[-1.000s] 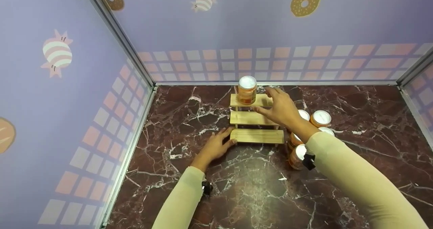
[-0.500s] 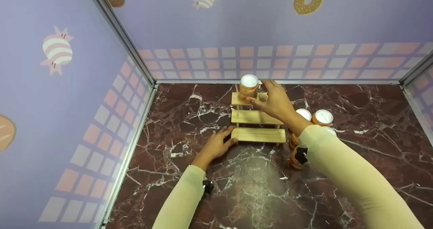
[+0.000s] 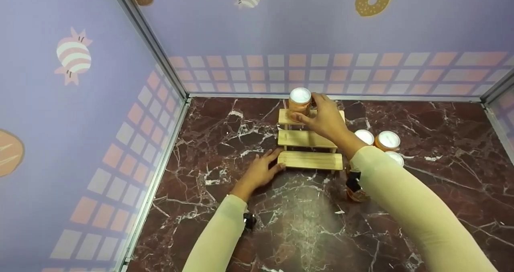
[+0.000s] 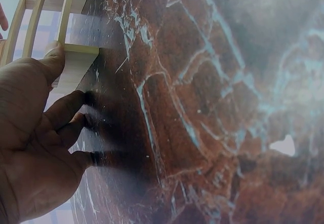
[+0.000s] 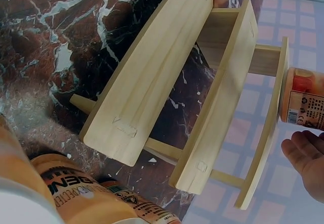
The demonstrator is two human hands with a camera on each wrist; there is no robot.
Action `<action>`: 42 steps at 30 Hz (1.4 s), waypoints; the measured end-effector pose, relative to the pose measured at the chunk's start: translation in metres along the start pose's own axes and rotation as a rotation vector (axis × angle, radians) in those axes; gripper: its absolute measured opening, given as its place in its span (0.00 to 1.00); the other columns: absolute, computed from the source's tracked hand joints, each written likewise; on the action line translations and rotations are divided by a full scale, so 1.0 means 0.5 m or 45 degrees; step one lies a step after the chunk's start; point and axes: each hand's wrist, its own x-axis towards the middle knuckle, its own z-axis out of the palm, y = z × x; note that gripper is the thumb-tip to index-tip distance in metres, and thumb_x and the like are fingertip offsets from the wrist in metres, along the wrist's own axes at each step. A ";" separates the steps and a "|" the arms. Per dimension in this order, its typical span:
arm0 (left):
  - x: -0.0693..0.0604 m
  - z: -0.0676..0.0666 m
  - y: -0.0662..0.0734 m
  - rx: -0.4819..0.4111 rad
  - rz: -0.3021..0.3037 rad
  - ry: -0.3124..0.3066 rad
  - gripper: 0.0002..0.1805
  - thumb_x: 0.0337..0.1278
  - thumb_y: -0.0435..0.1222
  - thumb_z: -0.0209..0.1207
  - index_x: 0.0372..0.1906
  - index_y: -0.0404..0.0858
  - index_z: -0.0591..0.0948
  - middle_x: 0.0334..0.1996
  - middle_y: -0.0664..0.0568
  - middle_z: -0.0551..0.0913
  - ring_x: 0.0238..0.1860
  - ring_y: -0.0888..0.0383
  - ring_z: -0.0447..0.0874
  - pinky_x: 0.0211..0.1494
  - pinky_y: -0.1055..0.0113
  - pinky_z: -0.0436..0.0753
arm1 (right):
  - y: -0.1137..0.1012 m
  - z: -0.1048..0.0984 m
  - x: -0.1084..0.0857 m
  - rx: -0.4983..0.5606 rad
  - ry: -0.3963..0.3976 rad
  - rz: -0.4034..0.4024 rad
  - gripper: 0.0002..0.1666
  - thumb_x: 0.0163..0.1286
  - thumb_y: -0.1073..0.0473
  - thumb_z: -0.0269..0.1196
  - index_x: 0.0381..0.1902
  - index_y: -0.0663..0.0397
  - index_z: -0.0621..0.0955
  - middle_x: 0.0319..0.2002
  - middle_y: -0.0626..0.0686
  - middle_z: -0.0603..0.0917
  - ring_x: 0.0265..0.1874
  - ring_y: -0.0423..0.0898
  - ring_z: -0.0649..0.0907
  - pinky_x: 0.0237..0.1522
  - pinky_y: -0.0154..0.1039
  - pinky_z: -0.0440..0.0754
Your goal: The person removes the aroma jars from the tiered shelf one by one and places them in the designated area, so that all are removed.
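A pale three-tier wooden stand [image 3: 309, 159] rests on the dark marbled surface. On its top tier, toward the left, stands an orange jar [image 3: 299, 105] with a white lid. My right hand [image 3: 327, 119] is at that jar's right side, its thumb over the front and its fingers behind. In the right wrist view the visible fingers are fairly straight, just beside the jar [image 5: 304, 98]; whether the thumb touches it I cannot tell. My left hand [image 3: 259, 170] holds the left end of the lowest tier between thumb and forefinger; its other fingertips rest on the surface.
Several more orange jars [image 3: 388, 140] with white lids are grouped right of the stand, partly hidden by the right sleeve [image 3: 405, 195]. A patterned purple wall [image 3: 313, 31] rises behind the stand, and another wall [image 3: 116, 79] stands at the left.
My right hand has moved left to the jar on the top tier, its thumb now over the jar's front. The left hand keeps its place on the stand. The head view has shifted slightly.
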 end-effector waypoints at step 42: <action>0.005 0.004 -0.008 0.004 0.046 0.027 0.44 0.76 0.72 0.49 0.89 0.62 0.63 0.86 0.40 0.65 0.88 0.44 0.62 0.94 0.39 0.50 | -0.013 -0.020 0.002 -0.017 0.073 -0.046 0.48 0.71 0.42 0.78 0.75 0.67 0.76 0.64 0.67 0.85 0.60 0.66 0.85 0.69 0.63 0.83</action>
